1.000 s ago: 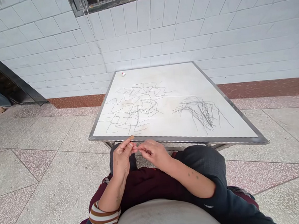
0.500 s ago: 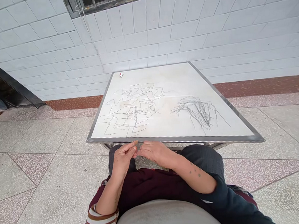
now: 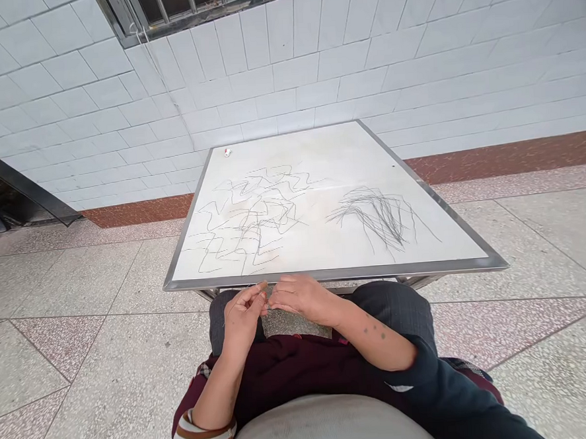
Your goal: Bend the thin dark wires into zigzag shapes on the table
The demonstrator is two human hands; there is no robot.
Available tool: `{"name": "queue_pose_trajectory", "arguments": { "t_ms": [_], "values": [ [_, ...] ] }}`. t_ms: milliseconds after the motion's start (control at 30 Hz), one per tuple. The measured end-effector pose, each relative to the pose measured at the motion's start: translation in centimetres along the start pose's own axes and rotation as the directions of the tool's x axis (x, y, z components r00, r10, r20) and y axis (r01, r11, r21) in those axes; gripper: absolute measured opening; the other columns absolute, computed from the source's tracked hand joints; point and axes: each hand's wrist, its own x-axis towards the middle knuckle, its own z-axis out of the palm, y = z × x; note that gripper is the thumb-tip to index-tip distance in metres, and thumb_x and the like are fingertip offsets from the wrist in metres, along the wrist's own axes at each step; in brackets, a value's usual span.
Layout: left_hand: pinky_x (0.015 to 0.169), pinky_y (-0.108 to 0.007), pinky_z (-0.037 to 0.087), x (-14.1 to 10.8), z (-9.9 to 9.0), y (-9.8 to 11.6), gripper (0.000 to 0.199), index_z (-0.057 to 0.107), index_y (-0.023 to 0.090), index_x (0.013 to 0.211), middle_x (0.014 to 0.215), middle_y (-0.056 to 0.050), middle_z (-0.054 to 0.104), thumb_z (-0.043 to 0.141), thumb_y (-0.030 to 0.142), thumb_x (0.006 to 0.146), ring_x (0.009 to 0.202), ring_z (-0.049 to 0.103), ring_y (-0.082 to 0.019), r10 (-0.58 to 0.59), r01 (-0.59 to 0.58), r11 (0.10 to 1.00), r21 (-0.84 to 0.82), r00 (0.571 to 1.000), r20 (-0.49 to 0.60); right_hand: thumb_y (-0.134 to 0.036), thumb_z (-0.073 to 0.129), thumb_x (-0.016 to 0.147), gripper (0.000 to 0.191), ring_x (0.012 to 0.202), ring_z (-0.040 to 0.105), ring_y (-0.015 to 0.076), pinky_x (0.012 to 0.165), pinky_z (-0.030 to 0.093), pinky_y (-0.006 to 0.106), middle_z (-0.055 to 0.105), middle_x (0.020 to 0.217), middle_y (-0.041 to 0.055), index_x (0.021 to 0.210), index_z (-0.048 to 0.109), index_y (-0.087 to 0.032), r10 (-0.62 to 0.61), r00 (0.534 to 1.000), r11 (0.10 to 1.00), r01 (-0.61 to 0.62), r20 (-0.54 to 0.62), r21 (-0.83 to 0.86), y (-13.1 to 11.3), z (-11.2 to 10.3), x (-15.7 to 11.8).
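My left hand and my right hand meet fingertip to fingertip just below the table's front edge, above my lap. Both are closed in a pinch. Between them a faint strand shows, which looks like a thin wire; most of it is hidden by the fingers. Something tan covers the tip of my left index finger. On the white tabletop, left of centre, lie several thin dark wires bent in zigzags. To the right is a loose bundle of straighter, gently curved wires.
A grey metal rim runs round the tabletop. At its far left corner sits a small white and red object. Behind stands a white tiled wall with a barred window. My knees are under the table's front edge.
The view has tilted and shifted slightly, so the table sits a little further left. My hands keep nearly the same pinched pose. The wires on the table have not visibly moved.
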Motion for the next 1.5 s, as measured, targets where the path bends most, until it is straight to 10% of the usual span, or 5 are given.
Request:
{"name": "queue_pose_trajectory", "arguments": {
  "t_ms": [600,800,1000,1500],
  "values": [
    [0.06,-0.026,0.055,-0.2,0.2,0.2,0.04,0.071,0.02,0.103,0.065,0.003,0.06,0.074,0.034,0.066,0.059,0.062,-0.013,-0.026,0.025,1.0,0.016,0.995,0.098,-0.034,0.056,0.087,0.018,0.076,0.055,0.0156,0.068,0.044,0.029,0.061,0.086,0.0046,0.098,0.055,-0.02,0.286,0.954,0.936,-0.259,-0.086,0.239,1.0,0.6,-0.7],
    [0.059,-0.023,0.053,-0.1,0.3,-0.1,0.044,0.068,0.02,0.108,0.064,0.005,0.059,0.074,0.032,0.067,0.057,0.059,-0.009,-0.037,0.042,0.997,-0.072,0.997,0.07,-0.034,0.073,0.071,0.044,0.071,0.056,0.0113,0.067,0.049,0.027,0.059,0.087,0.0005,0.104,0.048,-0.021,0.599,0.8,0.546,-0.381,-0.031,0.746,1.7,1.4,-0.6],
    [0.06,-0.024,0.053,-0.3,0.4,0.2,0.046,0.065,0.02,0.112,0.065,0.004,0.06,0.072,0.035,0.069,0.058,0.06,-0.011,-0.033,0.038,0.998,-0.045,0.992,0.12,-0.032,0.071,0.072,0.029,0.064,0.062,0.0104,0.062,0.052,0.027,0.065,0.078,-0.0007,0.091,0.056,-0.018,0.604,0.781,0.112,-0.281,0.159,0.953,1.9,1.8,-0.3],
    [0.062,-0.024,0.05,-0.2,0.5,0.0,0.054,0.054,0.016,0.126,0.069,0.003,0.059,0.066,0.033,0.076,0.061,0.056,-0.01,-0.019,0.023,1.0,-0.015,0.979,0.202,-0.03,0.067,0.078,0.022,0.066,0.063,0.0103,0.065,0.053,0.026,0.069,0.08,0.0019,0.094,0.059,-0.018,0.618,0.76,0.01,-0.266,0.203,0.964,2.4,2.1,-0.6]
  ]
}}
